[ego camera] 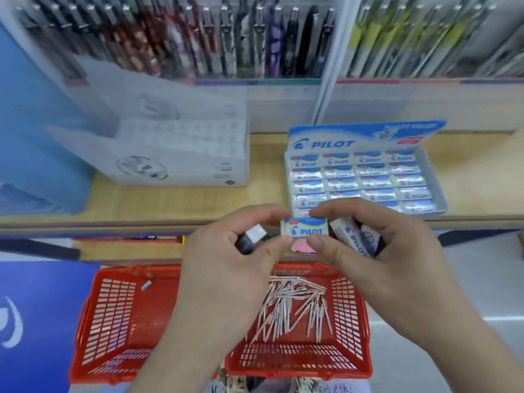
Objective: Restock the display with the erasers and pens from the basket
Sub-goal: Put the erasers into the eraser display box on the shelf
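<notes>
Head view: left hand (226,251) and right hand (377,251) jointly pinch one eraser (305,227) over the basket (113,307), each palming spares (355,236) too. Overfull grips could shed a spare at handover. The box (365,137) looks nearly full, so squeezing may dislodge rows.

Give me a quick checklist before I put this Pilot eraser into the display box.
1. Grip on the Pilot eraser: ok, left hand and right hand both pinch it.
2. Label facing me: ok.
3. Free slot in the display box: cannot tell, its front-left corner is hidden behind the hands.
4. Hold on the spare erasers in the right palm: ok, fingers curl round them.
5. Left hand otherwise free: not ok, it also holds a dark-sleeved eraser.
6. Emptying of the basket: not ok, pens lie in it.
</notes>
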Demonstrator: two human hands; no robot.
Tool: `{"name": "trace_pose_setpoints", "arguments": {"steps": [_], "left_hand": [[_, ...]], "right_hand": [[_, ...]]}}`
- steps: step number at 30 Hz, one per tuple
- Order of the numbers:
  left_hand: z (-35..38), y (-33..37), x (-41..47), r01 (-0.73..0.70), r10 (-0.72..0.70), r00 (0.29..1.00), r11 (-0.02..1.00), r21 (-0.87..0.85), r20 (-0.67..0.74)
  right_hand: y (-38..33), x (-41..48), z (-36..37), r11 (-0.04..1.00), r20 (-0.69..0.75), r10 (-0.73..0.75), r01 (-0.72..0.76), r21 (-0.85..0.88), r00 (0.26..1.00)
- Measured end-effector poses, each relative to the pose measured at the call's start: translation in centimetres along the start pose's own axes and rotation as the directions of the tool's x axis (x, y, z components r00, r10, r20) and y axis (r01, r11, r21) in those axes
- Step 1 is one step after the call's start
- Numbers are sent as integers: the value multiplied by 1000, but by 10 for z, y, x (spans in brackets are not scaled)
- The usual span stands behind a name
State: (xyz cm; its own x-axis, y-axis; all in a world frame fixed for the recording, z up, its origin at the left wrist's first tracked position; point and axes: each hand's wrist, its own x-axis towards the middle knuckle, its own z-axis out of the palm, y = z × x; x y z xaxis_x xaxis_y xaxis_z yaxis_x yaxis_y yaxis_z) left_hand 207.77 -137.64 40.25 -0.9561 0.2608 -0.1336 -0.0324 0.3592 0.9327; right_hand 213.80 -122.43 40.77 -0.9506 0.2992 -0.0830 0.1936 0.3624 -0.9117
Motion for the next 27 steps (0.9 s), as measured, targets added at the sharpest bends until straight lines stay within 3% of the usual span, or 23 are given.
{"name": "trace_pose_setpoints", "arguments": {"steps": [2,4,6,9,13,18,23,27], "left_hand": [[4,1,7,-15,15,999,1000,-7,39],[9,4,13,-51,50,994,999,10,102],[14,6,22,-101,91,986,992,69,142],[24,2,37,-116,102,991,976,186,84],[36,1,54,-88,79,996,956,280,45],[35,-4,64,-71,36,992,947,312,117],[34,-7,63,-96,56,987,957,273,149],[34,-8,58,-96,62,988,963,250,142]], "right_hand": [[1,6,-8,972,-42,-75,63,-226,996],[0,13,-17,934,-76,-128,94,-343,989],[0,21,-23,909,-115,-157,98,-404,981],[0,41,-25,890,-160,-145,58,-452,976],[2,70,-15,798,-125,-142,39,-601,982],[9,88,0,750,-49,-145,77,-657,988],[14,87,6,799,-152,-177,52,-599,972],[18,86,6,767,-164,-250,91,-635,954]]}}
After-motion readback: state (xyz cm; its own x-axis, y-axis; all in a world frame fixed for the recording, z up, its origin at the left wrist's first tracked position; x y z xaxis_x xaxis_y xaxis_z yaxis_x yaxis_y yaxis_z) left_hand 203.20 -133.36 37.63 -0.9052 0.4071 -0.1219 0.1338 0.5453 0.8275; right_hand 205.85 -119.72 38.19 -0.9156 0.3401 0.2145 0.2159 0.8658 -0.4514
